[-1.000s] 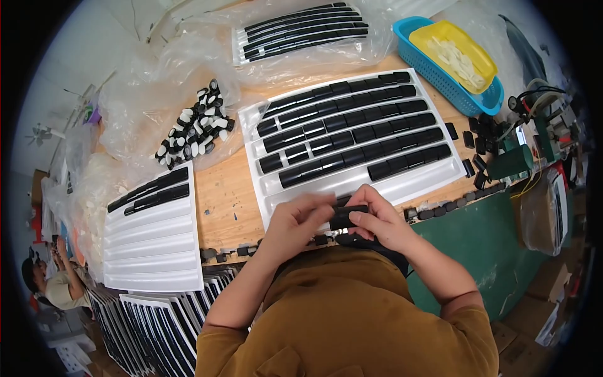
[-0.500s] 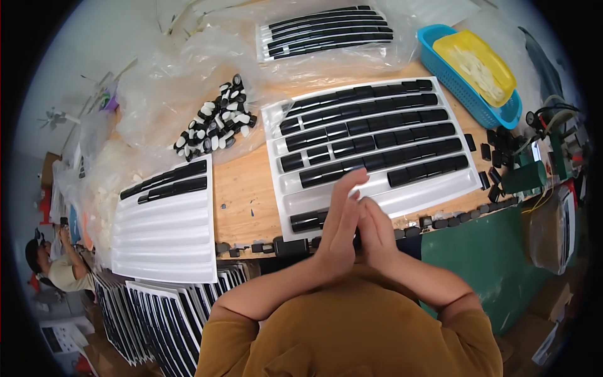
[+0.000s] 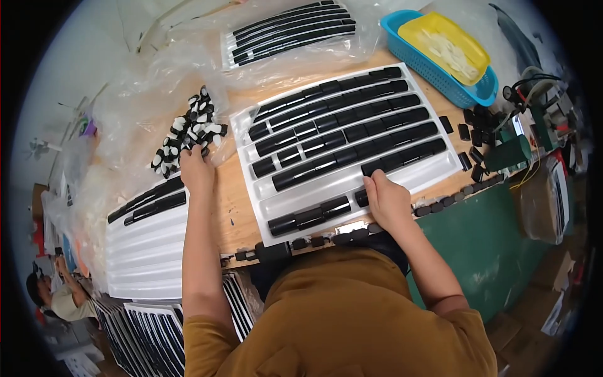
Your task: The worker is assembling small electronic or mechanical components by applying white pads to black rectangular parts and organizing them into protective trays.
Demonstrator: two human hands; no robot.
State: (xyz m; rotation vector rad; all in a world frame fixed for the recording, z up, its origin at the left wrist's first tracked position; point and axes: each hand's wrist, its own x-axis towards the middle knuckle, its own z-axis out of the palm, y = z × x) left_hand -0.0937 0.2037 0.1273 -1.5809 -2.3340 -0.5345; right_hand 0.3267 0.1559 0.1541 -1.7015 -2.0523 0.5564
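My left hand (image 3: 198, 168) reaches into the near edge of a pile of small black-and-white caps (image 3: 191, 122). Its fingers are bent together at the caps, and what lies between them is hidden. My right hand (image 3: 389, 200) is over the front row of a white grooved tray (image 3: 276, 204), closed on a short black cylindrical piece (image 3: 362, 198) in the groove. Left of that piece, more black cylinders (image 3: 309, 215) lie end to end in the same groove. Several rows of black cylinders (image 3: 352, 154) fill the grooves behind.
A second white tray (image 3: 147, 251), partly filled, stands at left; another filled tray (image 3: 292, 31) lies on plastic film behind. A blue basket (image 3: 433, 72) holds a yellow one (image 3: 452, 47). Loose black pieces (image 3: 477, 135) lie at right. Filled trays (image 3: 151, 333) stand below left. Another person (image 3: 66, 295) sits far left.
My hands were close together above the tray's front. They have parted: the left went to the cap pile, the right down to the front row. The view has shifted slightly.
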